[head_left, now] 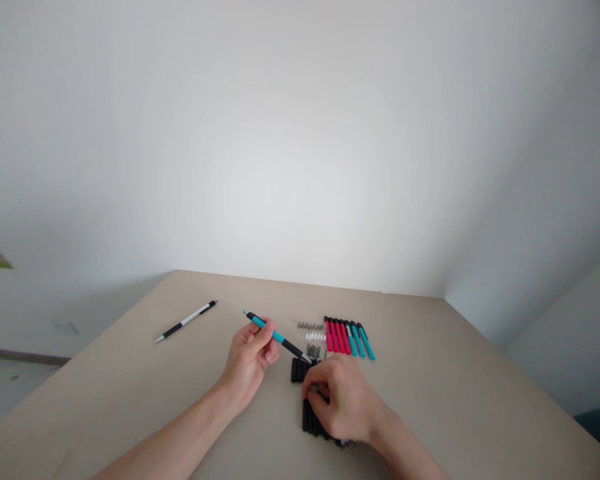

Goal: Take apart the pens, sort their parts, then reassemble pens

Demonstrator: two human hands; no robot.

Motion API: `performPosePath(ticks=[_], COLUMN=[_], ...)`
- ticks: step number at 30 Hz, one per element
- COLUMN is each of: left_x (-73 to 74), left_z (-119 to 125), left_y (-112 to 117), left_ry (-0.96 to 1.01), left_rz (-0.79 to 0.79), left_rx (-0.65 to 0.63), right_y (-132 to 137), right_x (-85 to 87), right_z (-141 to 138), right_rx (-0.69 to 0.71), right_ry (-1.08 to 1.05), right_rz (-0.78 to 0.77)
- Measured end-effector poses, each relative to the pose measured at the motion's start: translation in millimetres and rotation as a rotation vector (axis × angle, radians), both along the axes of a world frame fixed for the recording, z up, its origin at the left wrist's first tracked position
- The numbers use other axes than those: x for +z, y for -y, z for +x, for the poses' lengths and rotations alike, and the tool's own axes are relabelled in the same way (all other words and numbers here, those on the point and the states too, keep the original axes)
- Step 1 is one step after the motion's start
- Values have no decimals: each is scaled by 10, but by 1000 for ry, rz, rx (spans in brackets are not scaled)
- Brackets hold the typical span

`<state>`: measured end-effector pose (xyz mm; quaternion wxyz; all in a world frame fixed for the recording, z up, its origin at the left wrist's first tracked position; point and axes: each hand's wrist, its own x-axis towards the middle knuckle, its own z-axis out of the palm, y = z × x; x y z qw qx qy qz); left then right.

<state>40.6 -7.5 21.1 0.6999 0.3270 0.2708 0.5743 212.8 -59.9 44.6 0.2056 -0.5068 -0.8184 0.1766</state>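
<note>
A turquoise and black ballpoint pen (276,336) is pinched between the thumb and fingers of my left hand (250,357). Its metal tip points down to the right and ends close to the knuckles of my right hand (343,393). That hand is closed, with curled fingers low over a row of black pen barrels (310,419); whatever its fingertips grip is hidden. Behind it, a second group of short black grips (297,370) is partly covered by the hand.
Pink pen barrels (335,335) and turquoise pen barrels (363,340) lie side by side at the back right. Beside them are springs (310,326), small white pieces (315,337) and small metallic pieces (313,351). A white and black pen (186,321) lies apart at left. A wall (300,167) borders the table (430,387).
</note>
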Motion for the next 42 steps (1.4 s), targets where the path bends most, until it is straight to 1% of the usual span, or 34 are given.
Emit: performPosePath(ticks=[4,7,12,14,16,19,23,25,27,30,32,34,38,42], left_x=[18,12,-5,-9,-18,-49,-111,-136,-153,-162,-155,-136,-106,-141], left_z=[8,14,20,26,33,42,56,62,64,58,53,52,61,79], left_y=[11,21,58,74,83,82,72,72,78,88,94,99,113,126], left_ry=[-28,-51,-104,-157,-219,-286,-371,-380,-348,-335,-375,-435,-556,-547], left_rz=[-2,12,58,74,91,117,137,135,140,188,220,237,281,263], left_rx=[-5,-21,-90,-139,-160,-121,-100,-90,-104,-194,-202,-184,-147,-119], right_y=[-4,-9,-28,-38,-44,-42,-27,-24,-25,-32,-40,-50,-67,-56], right_x=[41,35,-80,-127,-162,-188,-192,-197,-217,-276,-319,-345,-323,-262], right_z=[-13,-16,-25,-36,-48,-68,-89,-96,-101,-102,-102,-103,-115,-129], right_rx=[-57,-82,-140,-159,-156,-147,-132,-130,-143,-154,-144,-139,-120,-122], right_ry=[-93,-179,-319,-366,-397,-403,-397,-399,-414,-481,-538,-567,-538,-476], right_rz=[-12,-29,-67,-92,-116,-114,-70,-44,-35,-91,-151,-169,-111,-93])
